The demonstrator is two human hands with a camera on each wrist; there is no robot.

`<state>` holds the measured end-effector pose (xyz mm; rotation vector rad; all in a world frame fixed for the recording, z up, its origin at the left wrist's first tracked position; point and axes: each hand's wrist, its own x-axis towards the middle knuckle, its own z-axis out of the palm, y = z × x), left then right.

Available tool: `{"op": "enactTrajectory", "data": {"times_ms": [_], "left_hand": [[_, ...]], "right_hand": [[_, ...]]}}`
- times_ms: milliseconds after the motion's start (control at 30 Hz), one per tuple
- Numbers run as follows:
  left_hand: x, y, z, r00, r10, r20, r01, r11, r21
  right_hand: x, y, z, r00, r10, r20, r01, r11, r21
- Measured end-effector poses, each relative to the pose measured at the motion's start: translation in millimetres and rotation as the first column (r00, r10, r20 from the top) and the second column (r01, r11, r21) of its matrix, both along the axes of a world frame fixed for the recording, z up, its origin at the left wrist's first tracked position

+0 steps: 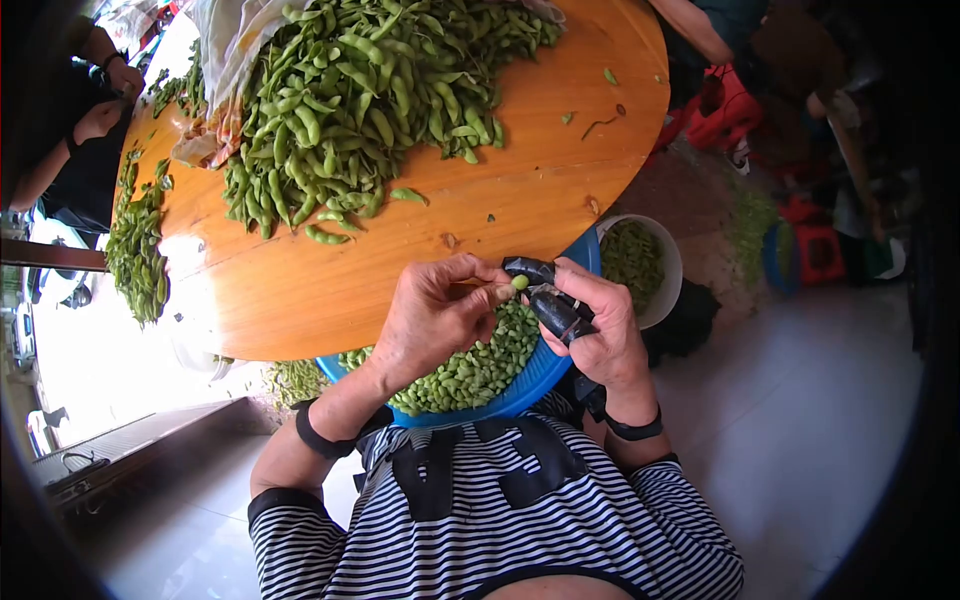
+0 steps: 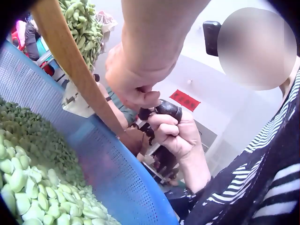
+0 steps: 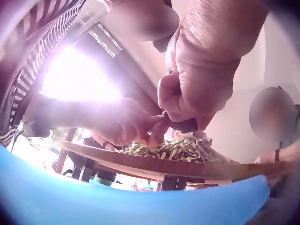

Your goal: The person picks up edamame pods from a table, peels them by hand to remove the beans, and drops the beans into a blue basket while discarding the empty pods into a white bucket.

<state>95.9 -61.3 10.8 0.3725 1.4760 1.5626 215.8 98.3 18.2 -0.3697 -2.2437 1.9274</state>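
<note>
Between the two hands, a small round green soybean (image 1: pixel 520 283) shows at the fingertips. My left hand (image 1: pixel 440 310) pinches it from the left with thumb and forefinger, the other fingers curled. From the other side my right hand (image 1: pixel 605 325) grips at it with thumb and forefinger, both wrapped in black covers (image 1: pixel 560 315). In the left wrist view, these covered fingers of the right hand (image 2: pixel 176 133) meet the left hand (image 2: pixel 138 79). Below the hands, a blue basket (image 1: pixel 545 385) holds many shelled green soybeans (image 1: pixel 455 375).
A heap of green soybean pods (image 1: pixel 350 110) covers much of the orange wooden table (image 1: pixel 560 180), beside a pale cloth (image 1: pixel 235 60). More pods (image 1: pixel 138 245) lie along its left edge. A white bucket (image 1: pixel 670 285) stands right of the basket. Other people's arms (image 1: pixel 98 120) reach in at the table's far sides.
</note>
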Motion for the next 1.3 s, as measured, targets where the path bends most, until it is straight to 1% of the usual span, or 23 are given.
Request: {"op": "enactTrajectory", "data": {"times_ms": [100, 167, 200, 233, 267, 333, 433, 500, 533, 567, 600, 667, 733, 767, 800, 867, 900, 1000, 1067, 1133, 1200, 1233, 1300], "left_hand": [[2.2, -2.7, -4.6, 0.999, -0.002, -0.032, 0.003, 0.999, 0.034], [1.4, -5.5, -11.6, 0.98, -0.038, 0.197, 0.013, 0.992, 0.126], [2.5, -6.0, -13.0, 0.98, -0.039, 0.197, 0.014, 0.992, 0.126], [4.4, -7.0, -14.0, 0.944, -0.076, 0.321, 0.015, 0.982, 0.186], [6.2, -7.9, -15.5, 0.892, -0.119, 0.437, 0.009, 0.969, 0.245], [8.9, -8.2, -21.9, 0.88, -0.13, 0.456, 0.004, 0.964, 0.266], [14.2, -7.3, -25.2, 0.859, -0.151, 0.49, -0.009, 0.951, 0.309], [20.7, -2.2, -21.1, 0.912, -0.074, 0.404, -0.076, 0.936, 0.343], [22.2, -1.6, -20.9, 0.912, -0.075, 0.402, -0.075, 0.936, 0.344], [23.1, -1.4, -20.5, 0.955, -0.058, 0.292, -0.028, 0.959, 0.283], [23.3, -1.1, -19.7, 0.984, -0.047, 0.173, 0.008, 0.976, 0.217], [23.0, -1.6, -15.7, 0.989, -0.031, 0.145, 0.008, 0.987, 0.16], [23.9, -2.9, -6.0, 0.979, -0.052, -0.196, 0.052, 0.999, -0.009], [22.7, -4.9, -6.7, 0.954, -0.1, -0.283, 0.094, 0.995, -0.037], [21.4, -7.3, -11.8, 0.953, -0.1, -0.288, 0.094, 0.995, -0.035], [18.9, -11.5, -23.3, 0.876, -0.109, -0.469, 0.158, 0.985, 0.067], [18.2, -12.7, -20.7, 0.875, -0.107, -0.472, 0.157, 0.985, 0.068], [20.0, -14.4, -15.1, 0.912, -0.127, -0.389, 0.158, 0.986, 0.049], [23.8, -12.0, -19.2, 0.99, -0.025, -0.136, 0.046, 0.987, 0.154], [23.8, -11.9, -22.2, 0.998, -0.034, -0.054, 0.045, 0.974, 0.224], [30.0, -6.8, -28.4, 0.916, -0.002, 0.401, -0.184, 0.887, 0.424], [33.9, -3.0, -35.8, 0.883, 0.009, 0.47, -0.258, 0.845, 0.468], [37.9, -0.2, -38.4, 0.875, 0.021, 0.483, -0.284, 0.831, 0.478]], "right_hand": [[0.1, 1.8, 0.9, 0.999, 0.023, -0.025, -0.019, 0.993, 0.115], [0.2, 5.1, 1.8, 0.992, 0.09, -0.084, -0.083, 0.992, 0.09], [1.7, 6.7, 1.6, 0.992, 0.09, -0.083, -0.082, 0.993, 0.09], [3.7, 8.5, 1.0, 0.994, 0.106, -0.02, -0.108, 0.966, -0.236], [5.3, 9.1, -0.4, 0.989, 0.14, 0.035, -0.1, 0.837, -0.539], [7.1, 7.0, -6.8, 0.997, 0.076, -0.03, -0.079, 0.797, -0.598], [8.4, 8.0, -6.9, 0.989, 0.145, -0.005, -0.127, 0.849, -0.513], [6.9, 3.2, -5.4, 0.999, 0.049, 0.013, -0.048, 0.997, -0.066], [6.9, 0.4, -5.2, 0.999, 0.048, 0.012, -0.047, 0.997, -0.064], [7.5, -3.2, -4.8, 0.998, 0.053, -0.04, -0.045, 0.983, 0.179], [7.9, -6.5, -4.0, 0.993, 0.073, -0.092, -0.029, 0.911, 0.412], [9.5, -12.7, -0.4, 0.993, 0.056, -0.103, -0.006, 0.903, 0.431], [9.9, -15.2, -0.6, 0.994, 0.023, -0.106, 0.023, 0.909, 0.417], [10.3, -15.2, -1.1, 0.994, 0.023, -0.108, 0.025, 0.907, 0.42], [10.3, -14.6, -2.5, 0.993, 0.023, -0.113, 0.027, 0.906, 0.422], [10.4, -13.8, -4.9, 0.995, 0.049, -0.091, -0.006, 0.907, 0.421], [10.5, -16.2, -4.5, 0.994, 0.051, -0.094, -0.006, 0.906, 0.422], [10.0, -32.5, -3.6, 0.98, 0.014, -0.198, 0.096, 0.84, 0.534], [8.4, -41.7, -2.9, 0.972, -0.043, -0.233, 0.174, 0.796, 0.58], [7.8, -40.6, -5.5, 0.967, -0.053, -0.25, 0.196, 0.783, 0.591], [6.2, -34.2, -6.4, 0.966, -0.081, -0.246, 0.199, 0.84, 0.505], [3.5, -35.1, -7.5, 0.952, -0.1, -0.288, 0.238, 0.835, 0.497], [2.8, -35.5, -10.8, 0.942, -0.109, -0.319, 0.266, 0.819, 0.508]]}}
